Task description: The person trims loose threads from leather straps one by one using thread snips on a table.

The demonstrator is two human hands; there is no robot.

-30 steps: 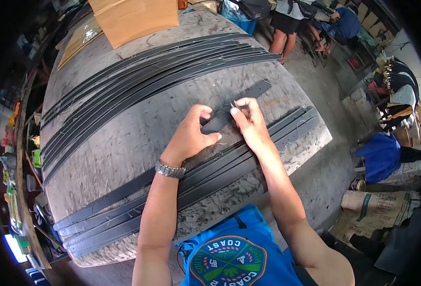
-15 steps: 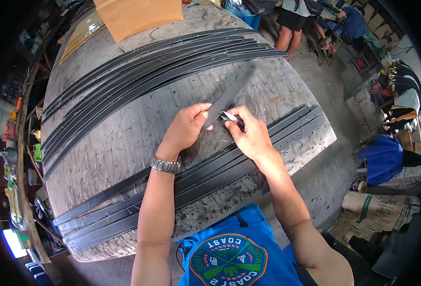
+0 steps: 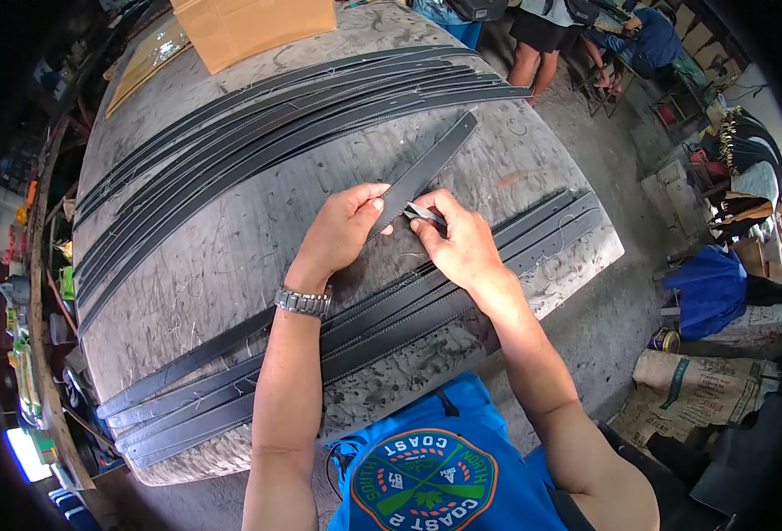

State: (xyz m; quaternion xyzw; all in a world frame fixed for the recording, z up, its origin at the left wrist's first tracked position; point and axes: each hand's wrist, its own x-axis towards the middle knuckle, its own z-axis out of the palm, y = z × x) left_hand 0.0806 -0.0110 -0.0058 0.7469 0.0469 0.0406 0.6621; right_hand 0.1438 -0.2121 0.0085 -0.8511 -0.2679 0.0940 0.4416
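Observation:
My left hand (image 3: pixel 339 232) is closed on a black leather belt strap (image 3: pixel 444 150) with light stitching along its edges. The strap's tapered end points away to the upper right, above the table. In my right hand (image 3: pixel 462 243) is a small pair of thread snips (image 3: pixel 423 213), its pale blades against the strap's edge beside my left fingertips. Whether the blades are open or closed is too small to tell. A stack of similar straps (image 3: pixel 391 329) lies beneath my forearms, loose threads on it.
A wide grey table (image 3: pixel 205 279) fills the middle. Across its far half runs another pile of straps (image 3: pixel 258 133), with a cardboard box (image 3: pixel 258 31) behind. Beyond the far right edge, a person (image 3: pixel 541 44) stands and another (image 3: pixel 643 44) sits. A sack (image 3: pixel 701 389) lies at right.
The strap's far end has steadied from a blur into clear sight. Both hands keep their grips, with the snips still at the strap's edge.

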